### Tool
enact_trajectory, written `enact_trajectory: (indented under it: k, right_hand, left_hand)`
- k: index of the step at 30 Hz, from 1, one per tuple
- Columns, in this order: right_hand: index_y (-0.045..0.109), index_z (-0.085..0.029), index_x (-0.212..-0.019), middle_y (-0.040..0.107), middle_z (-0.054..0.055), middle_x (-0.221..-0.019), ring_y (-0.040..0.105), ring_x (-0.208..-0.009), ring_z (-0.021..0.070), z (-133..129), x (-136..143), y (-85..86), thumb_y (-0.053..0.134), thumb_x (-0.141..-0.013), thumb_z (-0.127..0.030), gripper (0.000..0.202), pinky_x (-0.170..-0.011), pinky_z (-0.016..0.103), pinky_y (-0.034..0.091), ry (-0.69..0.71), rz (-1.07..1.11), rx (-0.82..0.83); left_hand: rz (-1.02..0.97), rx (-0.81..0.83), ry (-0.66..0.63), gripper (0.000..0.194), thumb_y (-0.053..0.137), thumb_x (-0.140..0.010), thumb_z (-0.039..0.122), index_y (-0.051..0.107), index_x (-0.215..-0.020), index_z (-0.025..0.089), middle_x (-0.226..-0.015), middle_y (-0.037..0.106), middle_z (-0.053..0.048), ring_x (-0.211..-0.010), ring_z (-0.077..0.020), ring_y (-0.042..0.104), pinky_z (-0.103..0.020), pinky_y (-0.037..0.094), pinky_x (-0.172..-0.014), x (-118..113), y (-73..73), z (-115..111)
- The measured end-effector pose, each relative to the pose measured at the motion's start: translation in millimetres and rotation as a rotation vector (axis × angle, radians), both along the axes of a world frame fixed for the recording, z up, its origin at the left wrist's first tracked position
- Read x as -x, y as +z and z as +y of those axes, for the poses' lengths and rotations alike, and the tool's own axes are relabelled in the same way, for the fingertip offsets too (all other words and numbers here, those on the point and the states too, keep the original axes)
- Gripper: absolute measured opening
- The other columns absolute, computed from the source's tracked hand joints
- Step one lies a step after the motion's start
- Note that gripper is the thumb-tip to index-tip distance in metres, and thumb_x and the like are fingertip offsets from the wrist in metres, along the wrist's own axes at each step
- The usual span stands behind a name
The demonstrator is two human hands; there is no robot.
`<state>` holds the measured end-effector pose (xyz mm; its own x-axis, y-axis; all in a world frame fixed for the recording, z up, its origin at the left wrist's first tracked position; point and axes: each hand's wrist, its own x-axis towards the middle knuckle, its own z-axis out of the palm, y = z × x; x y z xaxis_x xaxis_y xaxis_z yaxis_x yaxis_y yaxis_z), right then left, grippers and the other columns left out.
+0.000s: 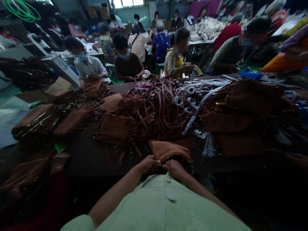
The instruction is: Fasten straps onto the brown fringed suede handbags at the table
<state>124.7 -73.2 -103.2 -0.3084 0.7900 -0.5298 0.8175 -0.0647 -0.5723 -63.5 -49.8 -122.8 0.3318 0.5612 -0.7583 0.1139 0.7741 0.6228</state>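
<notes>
A brown fringed bag (170, 149) lies at the table's near edge, its zipped opening towards me. My left hand (149, 163) is closed at the left end of that opening, fingers pinched near the zipper. Close beside it, my right hand (175, 167) grips the bag's near edge with bent fingers. A small metal piece shows between the two hands, too small to make out. Past the bag lies a tangle of brown straps (166, 109) with metal clips.
Stacked fringed bags (113, 128) lie left of the straps, with another pile (231, 122) at right. Plastic-wrapped straps (204, 86) and a white tassel bundle (208, 144) lie between. A co-worker's hand (59, 160) holds something green at left. Several people sit across the table.
</notes>
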Motion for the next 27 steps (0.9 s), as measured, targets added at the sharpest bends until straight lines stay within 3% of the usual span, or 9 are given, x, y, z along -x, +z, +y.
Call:
enact_trajectory:
  k: [4, 8, 11, 14, 17, 20, 22, 25, 27]
  right_hand:
    - [0.066, -0.018, -0.084, 0.066, 0.004, -0.082, 0.057, -0.073, 0.0141, -1, 12, -5.0, 0.048, -0.086, -0.036, 0.027, -0.061, 0.023, 0.030, 0.116, 0.033, -0.045]
    - [0.067, -0.017, -0.089, 0.068, 0.008, -0.092, 0.060, -0.086, 0.0190, 2, 23, -11.7, 0.041, -0.089, -0.035, 0.031, -0.072, 0.026, 0.037, 0.159, -0.100, -0.092]
    - [0.068, -0.017, -0.092, 0.068, 0.010, -0.097, 0.060, -0.091, 0.0202, 2, 20, -15.6, 0.038, -0.091, -0.035, 0.034, -0.077, 0.027, 0.039, 0.153, -0.147, -0.091]
    - [0.067, -0.016, -0.095, 0.067, 0.011, -0.099, 0.060, -0.093, 0.0202, -5, -12, -22.0, 0.037, -0.091, -0.033, 0.034, -0.078, 0.027, 0.039, 0.054, -0.215, -0.115]
    - [0.065, -0.015, -0.095, 0.067, 0.012, -0.098, 0.061, -0.089, 0.0211, -23, -69, -32.3, 0.035, -0.093, -0.031, 0.035, -0.072, 0.027, 0.040, -0.094, -0.401, -0.101]
    - [0.064, -0.017, -0.093, 0.065, 0.012, -0.096, 0.062, -0.084, 0.0204, -38, -118, -36.4, 0.029, -0.094, -0.033, 0.039, -0.067, 0.027, 0.039, -0.197, -0.535, -0.082]
    - [0.064, -0.017, -0.094, 0.064, 0.012, -0.098, 0.060, -0.087, 0.0200, -41, -130, -29.7, 0.029, -0.094, -0.034, 0.038, -0.070, 0.028, 0.039, -0.225, -0.572, -0.121]
    - [0.059, -0.016, -0.111, 0.060, 0.014, -0.110, 0.054, -0.102, 0.0242, -34, -112, -8.4, 0.047, -0.087, -0.038, 0.035, -0.086, 0.034, 0.037, -0.266, -0.587, -0.275]
    - [0.047, -0.017, -0.128, 0.051, 0.014, -0.127, 0.045, -0.116, 0.0267, -26, -87, 6.5, 0.063, -0.076, -0.039, 0.059, -0.099, 0.040, 0.030, -0.226, -0.476, -0.438]
  left_hand:
    - [-0.019, -0.018, -0.118, 0.044, 0.075, -0.059, 0.045, 0.060, -0.084, 0.012, -0.063, 0.057, 0.000, -0.046, -0.0054, 0.043, -0.019, 0.025, -0.044, 13, -3.7, 1]
    - [0.025, -0.048, -0.188, 0.044, 0.077, -0.057, 0.042, 0.061, -0.083, 0.011, -0.059, 0.055, 0.001, -0.043, -0.0048, 0.040, -0.020, 0.023, -0.044, 25, -13.3, 4]
    - [0.057, -0.066, -0.183, 0.042, 0.078, -0.058, 0.038, 0.061, -0.084, 0.011, -0.057, 0.055, 0.002, -0.043, -0.0050, 0.040, -0.020, 0.024, -0.044, 31, -12.2, 8]
    - [0.061, -0.035, -0.147, 0.035, 0.072, -0.069, 0.037, 0.060, -0.087, 0.009, -0.064, 0.057, 0.000, -0.049, -0.0065, 0.046, -0.020, 0.033, -0.046, 41, -2.8, 14]
    - [0.057, -0.008, -0.135, 0.030, 0.055, -0.085, 0.038, 0.058, -0.092, 0.009, -0.077, 0.058, -0.002, -0.061, -0.0088, 0.054, -0.022, 0.045, -0.055, 52, 5.9, 20]
    - [0.036, -0.004, -0.152, 0.032, 0.062, -0.079, 0.041, 0.057, -0.084, 0.009, -0.069, 0.056, 0.000, -0.053, -0.0068, 0.050, -0.019, 0.040, -0.047, 56, 8.3, 23]
    - [-0.009, 0.009, -0.165, 0.038, 0.075, -0.065, 0.041, 0.054, -0.075, 0.011, -0.059, 0.053, 0.002, -0.043, -0.0037, 0.041, -0.017, 0.029, -0.040, 51, 8.7, 24]
    - [-0.116, 0.053, -0.146, 0.044, 0.079, -0.056, 0.040, 0.051, -0.076, 0.013, -0.057, 0.050, 0.005, -0.041, -0.0020, 0.037, -0.015, 0.021, -0.039, 34, 14.8, 22]
    - [-0.190, 0.055, -0.136, 0.042, 0.078, -0.058, 0.039, 0.052, -0.080, 0.015, -0.059, 0.051, 0.004, -0.043, -0.0035, 0.041, -0.015, 0.022, -0.039, 15, 26.1, 20]
